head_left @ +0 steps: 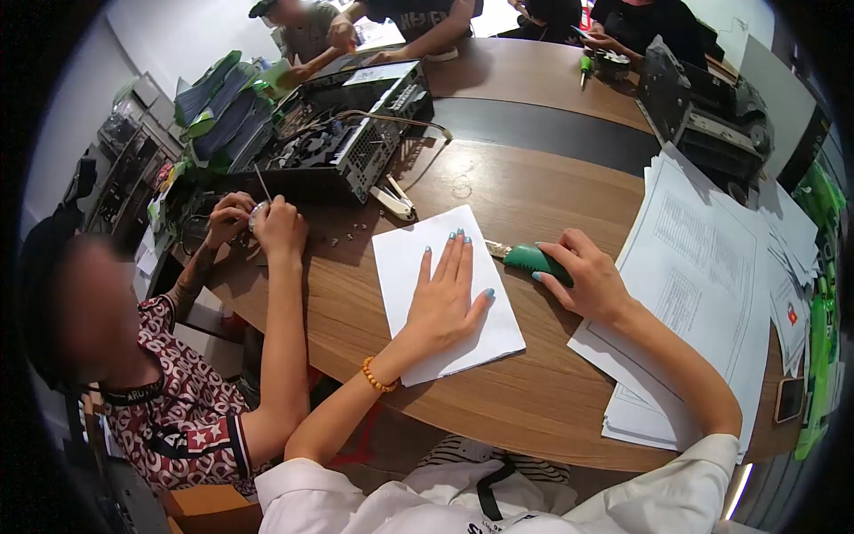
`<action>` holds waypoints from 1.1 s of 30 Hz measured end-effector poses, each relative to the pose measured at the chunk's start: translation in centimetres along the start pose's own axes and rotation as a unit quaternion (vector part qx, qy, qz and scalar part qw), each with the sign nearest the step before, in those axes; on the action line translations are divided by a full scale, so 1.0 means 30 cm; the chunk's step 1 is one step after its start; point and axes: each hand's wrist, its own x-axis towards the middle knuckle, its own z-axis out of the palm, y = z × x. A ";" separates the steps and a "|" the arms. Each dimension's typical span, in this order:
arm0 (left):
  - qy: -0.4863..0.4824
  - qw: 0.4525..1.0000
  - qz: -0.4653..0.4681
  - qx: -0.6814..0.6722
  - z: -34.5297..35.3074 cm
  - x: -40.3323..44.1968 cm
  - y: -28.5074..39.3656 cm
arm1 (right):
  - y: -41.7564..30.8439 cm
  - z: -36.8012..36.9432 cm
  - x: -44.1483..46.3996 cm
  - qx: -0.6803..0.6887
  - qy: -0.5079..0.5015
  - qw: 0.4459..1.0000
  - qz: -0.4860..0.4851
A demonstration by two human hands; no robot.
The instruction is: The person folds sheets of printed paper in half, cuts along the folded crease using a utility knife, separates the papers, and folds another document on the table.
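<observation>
My left hand (447, 298) lies flat with its fingers stretched over a stack of white paper (405, 258), pressing on it near the table's front edge. To the right of the stack, my right hand (583, 274) is wrapped round the green handle of a utility knife (531, 259). The knife lies low over the wooden table, its metal end pointing left at the paper's right edge. Whether the tip touches the paper I cannot tell.
An opened computer case (378, 147) stands at the back left, with a white folding tool (394, 198) beside it. A person (178, 383) works at my left. Printed sheets (685, 267) pile up at the right, near a phone (788, 400). More people sit across the table.
</observation>
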 end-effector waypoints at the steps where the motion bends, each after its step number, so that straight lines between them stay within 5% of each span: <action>1: -0.003 1.000 0.005 0.003 -0.003 -0.001 0.003 | -0.002 0.005 0.003 -0.003 0.005 1.000 0.002; 33: -0.022 1.000 -0.004 0.009 -0.004 0.007 -0.002 | 0.046 0.058 0.076 0.002 0.045 0.999 -0.005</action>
